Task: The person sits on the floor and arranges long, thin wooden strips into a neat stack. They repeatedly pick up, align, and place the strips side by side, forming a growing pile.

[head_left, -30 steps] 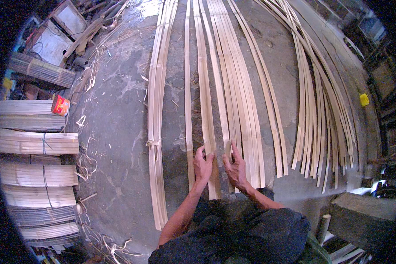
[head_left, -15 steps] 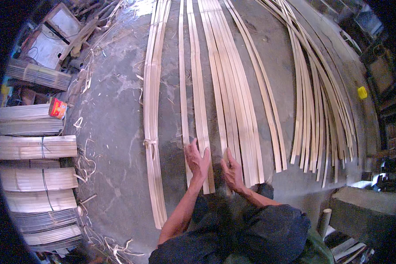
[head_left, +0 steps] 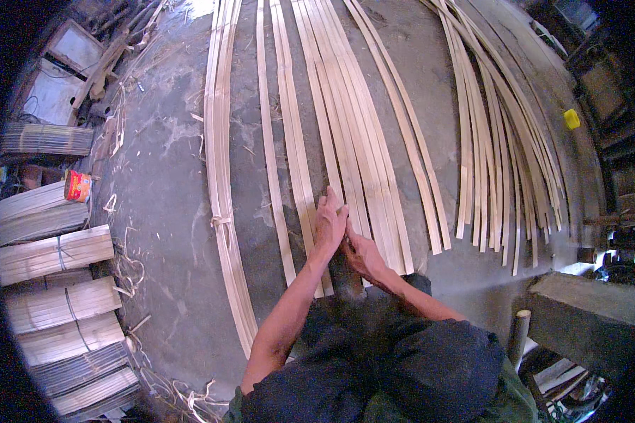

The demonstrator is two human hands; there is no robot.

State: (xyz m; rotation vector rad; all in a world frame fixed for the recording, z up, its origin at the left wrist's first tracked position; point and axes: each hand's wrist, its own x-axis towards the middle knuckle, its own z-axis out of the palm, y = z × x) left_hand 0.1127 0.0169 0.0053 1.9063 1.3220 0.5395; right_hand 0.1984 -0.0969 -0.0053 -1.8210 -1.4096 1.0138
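From where I stand, a person bends over the grey, patchy concrete floor (head_left: 169,282), working barehanded among long strips of wood. The left grip (head_left: 328,225) reaches forward with its fingers extended and its thumb out toward the right grip (head_left: 363,254), which is partly curled just beside it — the thumbs almost meet. I can't tell whether either one pinches a strip.

The wide row of flat, pale wooden strips (head_left: 367,169) runs away ahead of both grips; its left edge passes under the right grip and beside the left fingertips. Just left of the left grip, partly under its wrist, runs a pair of narrow pale strips (head_left: 293,141), then one lone pale strip (head_left: 269,141), then a long pale bundle tied with a thin strip (head_left: 220,162).

Right of the right grip lies another slim pale pair (head_left: 426,204), and well apart a loose fan of pale strips (head_left: 466,194). Far left of the grips — stacked corded bundles (head_left: 85,247) and a red-orange tin (head_left: 77,186).
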